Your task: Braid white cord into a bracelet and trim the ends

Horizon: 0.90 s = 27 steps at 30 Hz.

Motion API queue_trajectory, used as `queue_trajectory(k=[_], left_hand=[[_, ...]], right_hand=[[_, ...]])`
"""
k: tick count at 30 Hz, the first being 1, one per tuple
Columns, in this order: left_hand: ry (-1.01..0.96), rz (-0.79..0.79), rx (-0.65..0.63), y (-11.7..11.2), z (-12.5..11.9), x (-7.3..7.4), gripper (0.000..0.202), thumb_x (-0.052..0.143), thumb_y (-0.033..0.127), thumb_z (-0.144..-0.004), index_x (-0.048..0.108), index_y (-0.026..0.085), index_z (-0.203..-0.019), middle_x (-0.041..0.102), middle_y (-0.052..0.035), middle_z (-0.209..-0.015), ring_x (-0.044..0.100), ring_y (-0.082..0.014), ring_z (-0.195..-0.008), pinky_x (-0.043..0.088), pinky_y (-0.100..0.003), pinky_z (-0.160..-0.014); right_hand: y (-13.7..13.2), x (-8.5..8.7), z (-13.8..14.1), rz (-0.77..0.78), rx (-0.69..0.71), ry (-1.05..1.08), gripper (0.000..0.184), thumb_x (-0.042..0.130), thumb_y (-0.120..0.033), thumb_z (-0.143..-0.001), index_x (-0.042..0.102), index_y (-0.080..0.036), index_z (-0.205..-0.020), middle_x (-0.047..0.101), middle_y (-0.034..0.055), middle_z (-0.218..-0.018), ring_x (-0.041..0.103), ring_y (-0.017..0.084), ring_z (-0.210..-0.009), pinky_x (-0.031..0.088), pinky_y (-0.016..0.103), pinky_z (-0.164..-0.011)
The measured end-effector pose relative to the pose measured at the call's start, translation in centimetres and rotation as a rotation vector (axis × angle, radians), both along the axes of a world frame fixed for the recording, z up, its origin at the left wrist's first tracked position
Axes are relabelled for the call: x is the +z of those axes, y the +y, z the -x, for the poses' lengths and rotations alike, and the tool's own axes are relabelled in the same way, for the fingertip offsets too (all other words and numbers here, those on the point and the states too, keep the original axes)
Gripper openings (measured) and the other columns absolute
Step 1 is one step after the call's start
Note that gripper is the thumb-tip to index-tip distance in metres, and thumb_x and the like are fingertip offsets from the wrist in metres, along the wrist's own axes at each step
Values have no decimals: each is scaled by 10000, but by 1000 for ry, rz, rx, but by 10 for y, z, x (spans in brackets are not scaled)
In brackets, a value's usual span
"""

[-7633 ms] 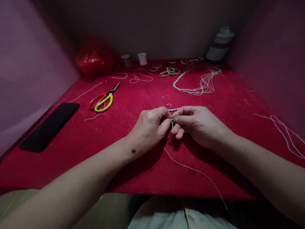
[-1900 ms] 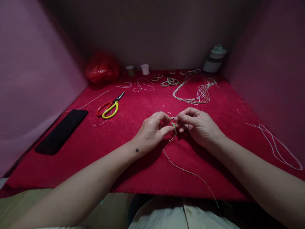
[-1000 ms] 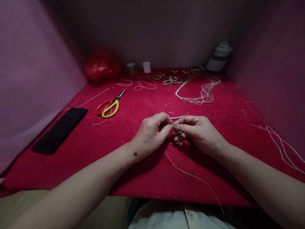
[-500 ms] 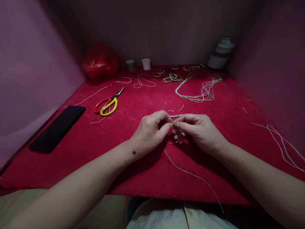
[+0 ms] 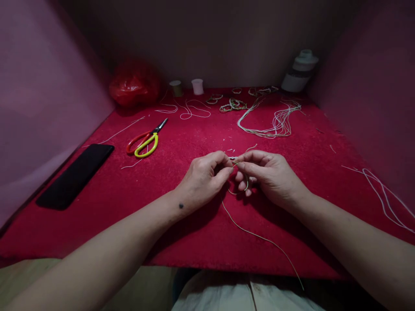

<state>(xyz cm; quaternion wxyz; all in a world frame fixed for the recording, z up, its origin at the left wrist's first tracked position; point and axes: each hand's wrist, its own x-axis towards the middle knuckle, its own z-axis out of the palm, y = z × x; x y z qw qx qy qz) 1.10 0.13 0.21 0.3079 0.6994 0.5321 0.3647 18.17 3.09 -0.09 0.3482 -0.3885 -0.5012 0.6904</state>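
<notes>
My left hand (image 5: pixel 210 175) pinches a thin cord between thumb and forefinger, over the middle of the red cloth. Close beside it, my right hand (image 5: pixel 264 172) pinches the same work a little to the right, its lower fingers curled. A green cord (image 5: pixel 247 183) loops down by the right fingers. Behind the fingertips a short piece of white braided cord (image 5: pixel 232 158) shows; the hands hide the rest. From under my left hand a long tan cord (image 5: pixel 259 236) trails across the cloth and over the front edge.
Scissors (image 5: pixel 145 142) with red and yellow handles and a black phone (image 5: pixel 76 175) lie left. Farther back are a red plastic bag (image 5: pixel 134 88), two thread spools (image 5: pixel 197 87), several braided loops (image 5: pixel 237 103), a cord bundle (image 5: pixel 279 125) and a bottle (image 5: pixel 300 71). White cord (image 5: pixel 384 196) lies right.
My fingertips have moved slightly apart, with green cord now showing between them. The cord's loose end behind the right hand has shifted right. The whole view has drifted slightly.
</notes>
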Motion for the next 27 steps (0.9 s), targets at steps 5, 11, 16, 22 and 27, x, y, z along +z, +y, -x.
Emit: queue_trajectory(k=[5, 11, 16, 22, 27], left_hand=[[-8, 22, 16, 0, -1, 2, 105, 545, 197, -838, 623, 148, -787, 648, -7, -672, 547, -88, -583, 432, -196, -550], [-40, 59, 19, 0, -1, 2, 148, 544, 226, -856, 665, 141, -847, 682, -26, -714, 560, -91, -575, 446, -201, -544], [-4, 23, 22, 0, -1, 1, 142, 549, 224, -854, 669, 151, -831, 649, -5, -651, 542, -87, -547, 432, -195, -528], [44, -30, 5, 2, 0, 2, 145, 527, 151, -832, 665, 153, -786, 621, 6, -619, 536, -87, -561, 419, -192, -537], [58, -45, -5, 2, 1, 4, 156, 528, 146, -827, 683, 151, -803, 646, -5, -662, 548, -91, -593, 424, -197, -559]], right_hand=[[1, 0, 0, 23, 4, 35, 167, 710, -280, -762, 612, -168, -837, 674, 12, -618, 638, 144, -460, 481, 211, -373], [4, -2, -3, -88, -24, -49, 173, 713, -314, -783, 677, -147, -811, 659, 15, -599, 589, 95, -463, 412, 175, -388], [4, -1, -3, -142, -51, -58, 167, 747, -298, -743, 683, -153, -799, 634, -7, -559, 535, 84, -427, 384, 182, -372], [4, -2, -4, -116, 50, -20, 181, 748, -309, -757, 710, -162, -856, 628, -17, -564, 529, 74, -418, 394, 169, -363], [9, -6, -6, 24, 119, 81, 198, 775, -329, -736, 679, -160, -773, 654, -9, -629, 569, 74, -451, 426, 160, -370]])
